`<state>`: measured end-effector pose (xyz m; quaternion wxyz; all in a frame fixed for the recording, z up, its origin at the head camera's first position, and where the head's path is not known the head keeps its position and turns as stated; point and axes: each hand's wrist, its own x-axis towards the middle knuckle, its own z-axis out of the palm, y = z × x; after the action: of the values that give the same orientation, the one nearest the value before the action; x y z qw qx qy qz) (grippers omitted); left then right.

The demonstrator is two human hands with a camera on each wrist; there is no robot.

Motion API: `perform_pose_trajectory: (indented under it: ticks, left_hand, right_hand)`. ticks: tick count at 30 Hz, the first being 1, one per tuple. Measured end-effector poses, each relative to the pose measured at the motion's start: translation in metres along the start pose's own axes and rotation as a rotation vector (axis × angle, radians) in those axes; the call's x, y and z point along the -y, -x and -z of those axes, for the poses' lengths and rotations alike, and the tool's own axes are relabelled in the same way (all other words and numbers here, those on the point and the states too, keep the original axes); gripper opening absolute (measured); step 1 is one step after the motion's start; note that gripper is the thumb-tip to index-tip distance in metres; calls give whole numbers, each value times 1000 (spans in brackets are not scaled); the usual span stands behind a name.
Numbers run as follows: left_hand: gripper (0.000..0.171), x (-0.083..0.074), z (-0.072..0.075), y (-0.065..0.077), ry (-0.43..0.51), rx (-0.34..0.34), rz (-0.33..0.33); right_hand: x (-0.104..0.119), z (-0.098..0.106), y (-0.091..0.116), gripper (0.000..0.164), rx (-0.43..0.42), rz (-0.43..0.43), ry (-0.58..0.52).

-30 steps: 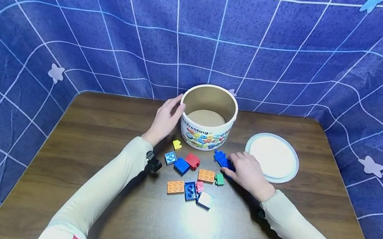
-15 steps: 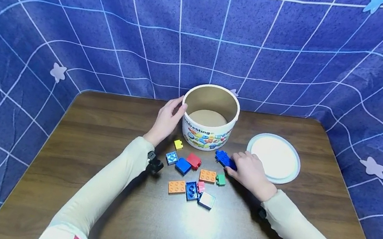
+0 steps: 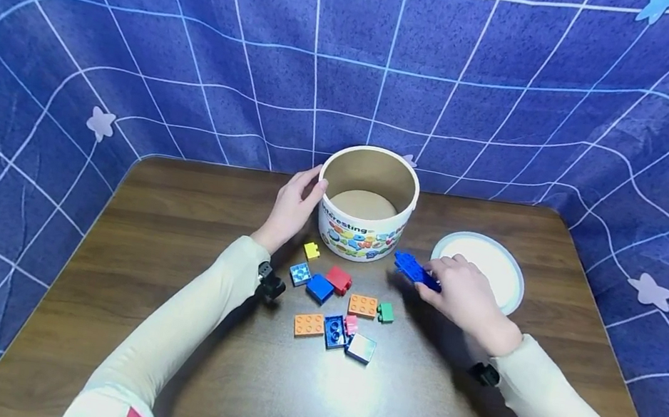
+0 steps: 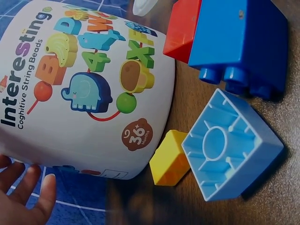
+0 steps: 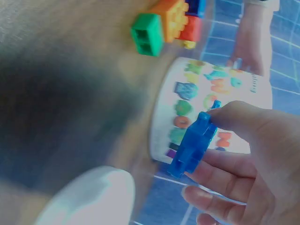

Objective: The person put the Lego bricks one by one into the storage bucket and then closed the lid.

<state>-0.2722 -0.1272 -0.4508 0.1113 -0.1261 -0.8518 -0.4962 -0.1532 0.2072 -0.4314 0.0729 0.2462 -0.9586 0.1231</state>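
Observation:
A long, dark blue building block (image 3: 412, 269) is pinched between the thumb and fingers of my right hand (image 3: 468, 295), to the right of the bucket. In the right wrist view this blue block (image 5: 193, 144) is held at an angle, with the bucket behind it. My left hand (image 3: 291, 206) rests against the left side of the white bucket (image 3: 359, 239), its fingers loosely extended near the rim. The bucket stands upright with its top uncovered, and its inner floor shows. In the left wrist view, the left fingers (image 4: 47, 192) are spread beside the printed wall.
Several loose blocks lie in front of the bucket, among them a yellow block (image 3: 311, 251), a red block (image 3: 339, 280), an orange block (image 3: 308, 325) and a green block (image 3: 385, 313). A round white lid (image 3: 509, 274) lies at the right. A blue curtain (image 3: 353, 82) hangs behind the table.
My right hand has lifted the blue block and moved it to the right, over the near edge of the lid. My left hand stays at the bucket.

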Motion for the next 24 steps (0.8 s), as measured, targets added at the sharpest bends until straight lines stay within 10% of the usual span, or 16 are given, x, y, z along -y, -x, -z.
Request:
perform_pose_trajectory:
  ticks: [13,24]
  left_hand:
    - [52,-3,4,0,-10,-4,-20]
    - [52,-4,3,1,-16,14,-18]
  right_hand:
    - [7,64,-19,27,-116,62,14]
    - [2,94,-69,26,-27,5,1]
